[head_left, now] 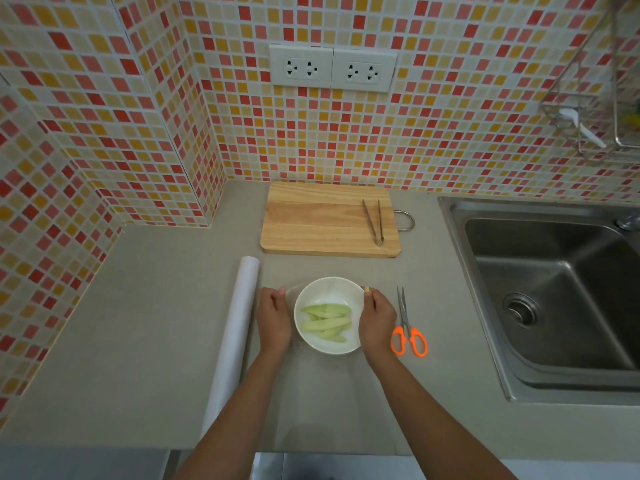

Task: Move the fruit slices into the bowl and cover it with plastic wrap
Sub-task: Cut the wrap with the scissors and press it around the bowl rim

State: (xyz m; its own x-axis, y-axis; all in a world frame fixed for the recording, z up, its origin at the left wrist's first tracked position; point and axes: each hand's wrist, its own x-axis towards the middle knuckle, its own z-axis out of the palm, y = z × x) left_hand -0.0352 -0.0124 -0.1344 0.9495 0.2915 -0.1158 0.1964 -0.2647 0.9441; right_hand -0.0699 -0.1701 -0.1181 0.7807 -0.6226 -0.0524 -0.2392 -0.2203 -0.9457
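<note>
With the fruit slices (327, 320) in the bowl (353, 296), our left hand (273, 318) at 9 o'clock and right hand (377, 320) at 3 o'clock pinched the plastic wrap (291, 292), which we judged needed an even downward pull.

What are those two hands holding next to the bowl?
Apparently clear plastic wrap over the white bowl: the left hand and right hand each pinch an edge beside the rim. The film is barely visible.

Dim, even indoor light; soft shadows; mild wide-angle bending at edges; slight overall softness.
</note>
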